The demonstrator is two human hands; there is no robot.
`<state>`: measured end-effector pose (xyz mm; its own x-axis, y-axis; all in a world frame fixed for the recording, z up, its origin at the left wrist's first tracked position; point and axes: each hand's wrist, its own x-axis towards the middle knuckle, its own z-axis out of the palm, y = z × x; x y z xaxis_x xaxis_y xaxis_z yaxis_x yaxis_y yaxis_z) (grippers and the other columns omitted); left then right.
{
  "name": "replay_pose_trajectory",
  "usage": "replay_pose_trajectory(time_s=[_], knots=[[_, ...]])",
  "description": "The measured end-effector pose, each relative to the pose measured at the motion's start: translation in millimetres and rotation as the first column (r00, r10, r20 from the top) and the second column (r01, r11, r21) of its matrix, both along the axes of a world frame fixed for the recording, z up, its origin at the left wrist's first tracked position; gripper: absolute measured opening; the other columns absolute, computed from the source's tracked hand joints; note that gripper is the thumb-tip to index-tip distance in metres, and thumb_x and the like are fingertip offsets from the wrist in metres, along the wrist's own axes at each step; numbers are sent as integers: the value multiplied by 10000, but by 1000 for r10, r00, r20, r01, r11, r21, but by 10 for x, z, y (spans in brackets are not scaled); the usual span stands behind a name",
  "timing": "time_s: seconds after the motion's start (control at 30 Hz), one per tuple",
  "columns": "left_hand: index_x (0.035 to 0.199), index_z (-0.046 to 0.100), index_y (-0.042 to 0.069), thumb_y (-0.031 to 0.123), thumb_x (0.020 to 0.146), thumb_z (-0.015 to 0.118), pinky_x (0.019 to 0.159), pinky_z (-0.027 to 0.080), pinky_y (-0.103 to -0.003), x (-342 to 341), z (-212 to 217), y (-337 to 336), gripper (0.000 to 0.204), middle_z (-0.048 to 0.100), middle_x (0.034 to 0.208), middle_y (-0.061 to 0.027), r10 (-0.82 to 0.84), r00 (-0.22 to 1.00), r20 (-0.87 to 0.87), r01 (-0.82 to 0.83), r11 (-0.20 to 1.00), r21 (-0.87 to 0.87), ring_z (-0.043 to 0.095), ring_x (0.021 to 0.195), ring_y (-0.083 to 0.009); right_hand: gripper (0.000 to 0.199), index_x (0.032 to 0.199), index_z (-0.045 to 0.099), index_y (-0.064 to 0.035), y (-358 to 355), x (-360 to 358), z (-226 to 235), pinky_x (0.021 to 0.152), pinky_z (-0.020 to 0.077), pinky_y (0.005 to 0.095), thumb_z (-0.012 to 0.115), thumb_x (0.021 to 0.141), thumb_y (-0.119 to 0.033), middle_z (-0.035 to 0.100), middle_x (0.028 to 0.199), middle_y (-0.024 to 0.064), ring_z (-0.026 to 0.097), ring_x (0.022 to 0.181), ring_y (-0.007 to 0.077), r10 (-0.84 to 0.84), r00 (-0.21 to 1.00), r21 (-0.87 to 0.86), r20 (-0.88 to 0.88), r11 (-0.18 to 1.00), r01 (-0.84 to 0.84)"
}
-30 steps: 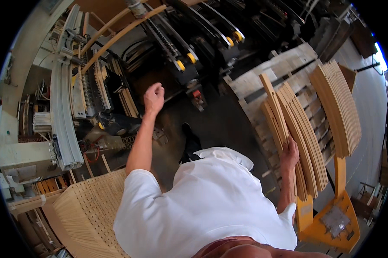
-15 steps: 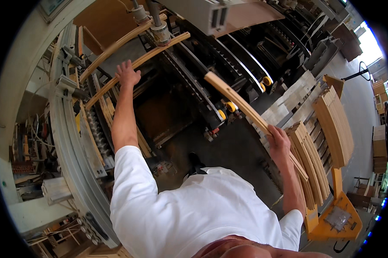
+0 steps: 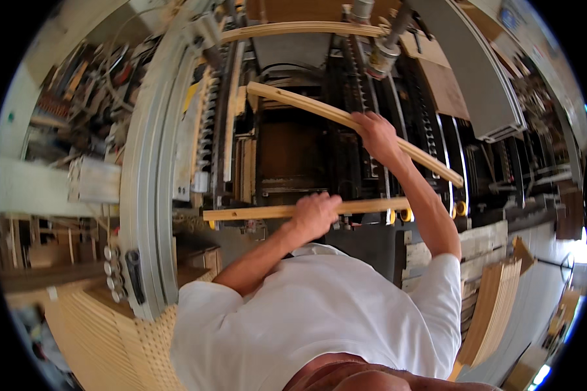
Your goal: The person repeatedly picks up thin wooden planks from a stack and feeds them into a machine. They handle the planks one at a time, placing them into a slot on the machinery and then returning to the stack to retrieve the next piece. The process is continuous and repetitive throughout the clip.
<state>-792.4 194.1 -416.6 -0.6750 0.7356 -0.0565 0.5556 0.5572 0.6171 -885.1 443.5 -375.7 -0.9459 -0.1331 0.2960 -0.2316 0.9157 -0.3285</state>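
My left hand (image 3: 314, 214) is closed around a straight pale wooden strip (image 3: 254, 212) that lies level across the front of a dark machine (image 3: 293, 150). My right hand (image 3: 375, 134) grips a longer, slightly curved wooden strip (image 3: 306, 103). That strip slants from the upper left down to the right, over the machine's opening. Another bent wooden strip (image 3: 300, 28) sits higher up in the machine. My white shirt fills the lower middle of the view.
A grey curved metal frame (image 3: 143, 195) stands at the left of the machine. A stack of curved plywood strips (image 3: 495, 306) leans at the lower right beside a pale pallet (image 3: 482, 240). A perforated light panel (image 3: 98, 339) lies at the lower left.
My right hand lifted a curved strip from the stack at the right and brought it over the machine. My left hand came down from the upper strip onto the straight strip.
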Motion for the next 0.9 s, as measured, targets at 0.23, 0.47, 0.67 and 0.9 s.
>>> replay_pose_trajectory(time_s=[0.23, 0.47, 0.67, 0.9], knots=[[1172, 632, 101, 189, 826, 712, 850, 484, -458, 634, 242, -339, 367, 630, 1008, -143, 227, 964, 135, -224, 974, -39, 602, 1009, -353, 280, 1113, 663, -124, -469, -1603, -657, 827, 508, 441, 595, 843, -89, 667, 1042, 114, 634, 990, 331, 161, 977, 188, -141, 973, -134], [1184, 656, 90, 156, 794, 728, 858, 500, -441, 1223, 358, -676, 401, 659, 1067, -144, 577, 791, 201, -569, 816, -103, 619, 1016, -358, 176, 951, 662, -121, -249, -2238, -745, 796, 519, 471, 609, 879, -274, 685, 948, 106, 673, 920, 328, 10, 972, 246, -233, 968, 49], [1166, 669, 66, 174, 800, 738, 871, 505, -428, 1640, 354, -849, 388, 678, 1086, -165, 766, 589, 260, -763, 632, -134, 634, 1009, -368, 221, 986, 654, -123, -316, -2281, -772, 816, 501, 481, 626, 883, -317, 671, 980, 103, 658, 950, 333, 43, 977, 233, -211, 972, 8], [1166, 669, 54, 168, 795, 748, 862, 499, -436, 1909, 302, -1054, 396, 675, 1053, -170, 853, 486, 188, -819, 520, -243, 626, 998, -378, 194, 976, 658, -112, -339, -2426, -833, 734, 549, 476, 574, 918, -277, 693, 938, 131, 684, 856, 359, 57, 983, 349, -173, 937, 7]])
